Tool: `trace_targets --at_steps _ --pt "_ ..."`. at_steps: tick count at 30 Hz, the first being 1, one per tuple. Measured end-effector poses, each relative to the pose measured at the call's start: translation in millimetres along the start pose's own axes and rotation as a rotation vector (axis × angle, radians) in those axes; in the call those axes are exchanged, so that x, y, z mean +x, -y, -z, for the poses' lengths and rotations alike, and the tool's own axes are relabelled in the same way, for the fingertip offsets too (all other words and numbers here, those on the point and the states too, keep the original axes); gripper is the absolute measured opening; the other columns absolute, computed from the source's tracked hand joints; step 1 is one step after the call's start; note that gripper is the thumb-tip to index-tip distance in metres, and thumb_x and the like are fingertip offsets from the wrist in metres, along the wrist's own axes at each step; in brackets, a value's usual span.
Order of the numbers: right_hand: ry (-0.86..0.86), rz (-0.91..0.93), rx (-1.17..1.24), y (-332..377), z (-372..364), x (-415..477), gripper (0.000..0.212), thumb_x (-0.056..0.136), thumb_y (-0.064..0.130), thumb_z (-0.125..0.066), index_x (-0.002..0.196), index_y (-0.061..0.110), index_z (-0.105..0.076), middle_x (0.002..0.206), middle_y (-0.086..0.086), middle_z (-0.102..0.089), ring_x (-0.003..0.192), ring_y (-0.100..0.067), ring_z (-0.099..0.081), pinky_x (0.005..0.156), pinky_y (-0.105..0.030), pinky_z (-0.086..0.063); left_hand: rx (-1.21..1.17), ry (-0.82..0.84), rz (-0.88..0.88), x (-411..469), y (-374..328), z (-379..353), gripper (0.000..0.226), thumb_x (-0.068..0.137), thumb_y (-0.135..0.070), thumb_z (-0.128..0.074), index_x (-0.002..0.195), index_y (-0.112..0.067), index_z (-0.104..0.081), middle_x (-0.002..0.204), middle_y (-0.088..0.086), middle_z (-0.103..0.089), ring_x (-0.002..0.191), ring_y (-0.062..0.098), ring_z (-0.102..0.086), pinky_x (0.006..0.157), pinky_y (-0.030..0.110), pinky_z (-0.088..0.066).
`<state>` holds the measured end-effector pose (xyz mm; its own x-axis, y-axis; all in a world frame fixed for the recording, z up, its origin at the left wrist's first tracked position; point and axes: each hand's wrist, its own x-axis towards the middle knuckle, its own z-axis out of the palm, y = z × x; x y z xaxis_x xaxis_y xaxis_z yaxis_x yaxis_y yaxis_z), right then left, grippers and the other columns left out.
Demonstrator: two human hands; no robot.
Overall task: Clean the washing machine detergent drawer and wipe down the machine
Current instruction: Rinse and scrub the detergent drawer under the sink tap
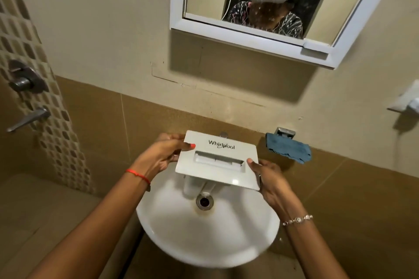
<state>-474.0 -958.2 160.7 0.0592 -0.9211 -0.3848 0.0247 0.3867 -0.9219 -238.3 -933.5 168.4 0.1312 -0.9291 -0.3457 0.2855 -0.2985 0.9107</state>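
I hold the white detergent drawer [226, 165] over the white sink [204, 238], its Whirlpool front panel facing up at me. My left hand [163, 154] grips the panel's left edge, thumb on top near the logo. My right hand [269, 179] grips the right edge, thumb on the panel's face. The drawer's body hangs down behind the panel toward the drain [204, 202] and is mostly hidden. A blue cloth [288, 148] hangs from a metal holder on the wall to the right of the drawer.
A white-framed mirror cabinet [260, 7] juts out from the wall above the sink. Metal tap handles [25, 102] are fixed to the mosaic tile strip at left. A small white shelf [405, 104] sits on the right wall. The sink tap is hidden behind the drawer.
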Motion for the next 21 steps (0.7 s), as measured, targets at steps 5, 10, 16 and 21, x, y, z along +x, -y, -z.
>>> trace_targets --at_steps 5,10,16,21 --pt "-0.031 0.199 0.134 27 7 -18 0.027 0.088 0.006 -0.058 0.115 -0.001 -0.059 0.103 -0.016 -0.068 0.074 -0.022 -0.068 0.070 -0.040 -0.057 -0.001 0.084 -0.210 -17 -32 -9 0.042 0.078 0.012 -0.062 0.115 -0.006 -0.060 0.086 0.001 -0.075 0.065 0.008 -0.070 0.052 0.022 -0.056" --pt "-0.076 0.127 0.138 12 -2 -24 0.031 0.088 0.002 -0.057 0.118 -0.006 -0.057 0.104 -0.019 -0.067 0.072 -0.022 -0.067 0.067 -0.038 -0.058 0.079 -0.022 -0.167 -21 -12 -15 0.038 0.080 0.010 -0.062 0.117 0.005 -0.058 0.106 0.020 -0.065 0.048 0.005 -0.065 0.041 0.017 -0.049" --pt "0.004 0.120 0.199 26 7 -29 0.027 0.088 0.003 -0.057 0.114 -0.003 -0.057 0.104 -0.019 -0.067 0.079 -0.027 -0.066 0.067 -0.044 -0.057 0.044 0.030 -0.194 -23 -24 -8 0.040 0.074 0.011 -0.067 0.112 -0.001 -0.062 0.090 0.005 -0.071 0.064 0.010 -0.069 0.046 0.018 -0.051" --pt "0.020 0.071 0.171 34 -2 -23 0.030 0.090 0.002 -0.054 0.119 -0.005 -0.053 0.097 -0.015 -0.066 0.066 -0.022 -0.068 0.056 -0.037 -0.058 0.152 -0.017 -0.184 -15 -29 -16 0.040 0.075 0.014 -0.064 0.113 0.001 -0.062 0.077 -0.001 -0.069 0.051 0.003 -0.064 0.046 0.014 -0.050"
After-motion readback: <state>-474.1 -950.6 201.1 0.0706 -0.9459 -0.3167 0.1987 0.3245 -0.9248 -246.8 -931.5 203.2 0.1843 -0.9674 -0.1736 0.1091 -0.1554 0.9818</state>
